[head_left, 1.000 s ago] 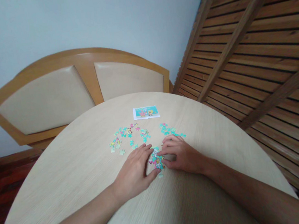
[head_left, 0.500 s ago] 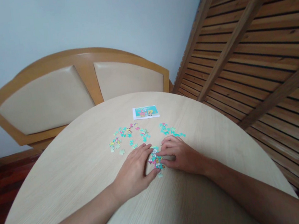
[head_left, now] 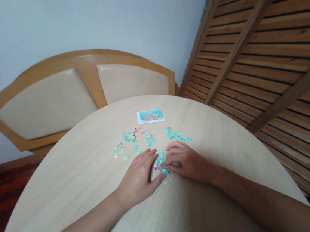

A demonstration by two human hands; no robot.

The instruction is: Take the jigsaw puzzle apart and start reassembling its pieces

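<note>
A small joined patch of puzzle pieces (head_left: pixel 161 165) lies on the round pale wooden table (head_left: pixel 81 185) between my two hands. My left hand (head_left: pixel 139 178) rests flat on the table, fingers stretched out, its fingertips and thumb touching the patch's left side. My right hand (head_left: pixel 187 162) has its fingers curled and pressed together against the patch's right side. Loose teal and pink puzzle pieces (head_left: pixel 133 140) are scattered just beyond my left hand. A second loose cluster (head_left: pixel 175 135) sits beyond my right hand.
A small reference picture card (head_left: pixel 151 115) lies further back on the table. A wooden bench back with two beige cushions (head_left: pixel 56 98) stands behind the table against a pale blue wall. Slatted wooden panelling (head_left: pixel 265 46) runs along the right.
My right hand has slid slightly to the left, closer onto the joined patch. My left hand and the loose pieces have stayed where they were.
</note>
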